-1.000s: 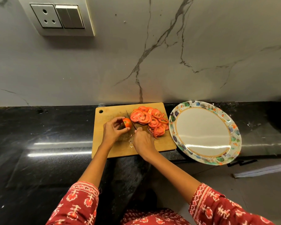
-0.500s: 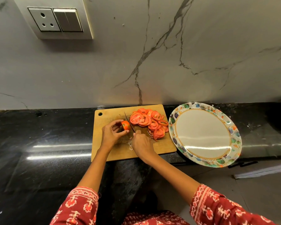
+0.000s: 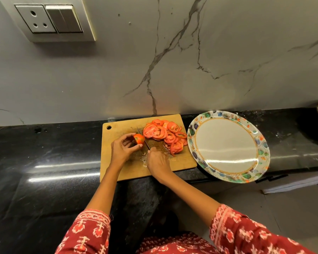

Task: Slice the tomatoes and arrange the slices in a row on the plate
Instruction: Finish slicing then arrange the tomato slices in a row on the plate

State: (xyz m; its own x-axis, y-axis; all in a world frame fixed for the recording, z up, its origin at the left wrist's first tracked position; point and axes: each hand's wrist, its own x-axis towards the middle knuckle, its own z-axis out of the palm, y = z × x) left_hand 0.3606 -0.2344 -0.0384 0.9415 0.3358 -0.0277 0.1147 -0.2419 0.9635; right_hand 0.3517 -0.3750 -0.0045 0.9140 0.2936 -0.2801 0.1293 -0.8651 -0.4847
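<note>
Tomato [image 3: 139, 139] is pinched by the left hand [image 3: 122, 150] on the cutting board [image 3: 117, 167]; a knife [image 3: 143, 138], apparently mid-cut, is gripped by the right hand [image 3: 158, 163]. Slices [image 3: 165, 134] lie just beyond it, plate [image 3: 193, 131] further right.

Heaped tomato slices [image 3: 165, 133] lay just beyond the right hand [image 3: 159, 163], blocking the cutting board [image 3: 117, 165] toward the plate [image 3: 226, 145]; bare black worktop [image 3: 44, 162] stretched left of the left hand [image 3: 122, 150].
</note>
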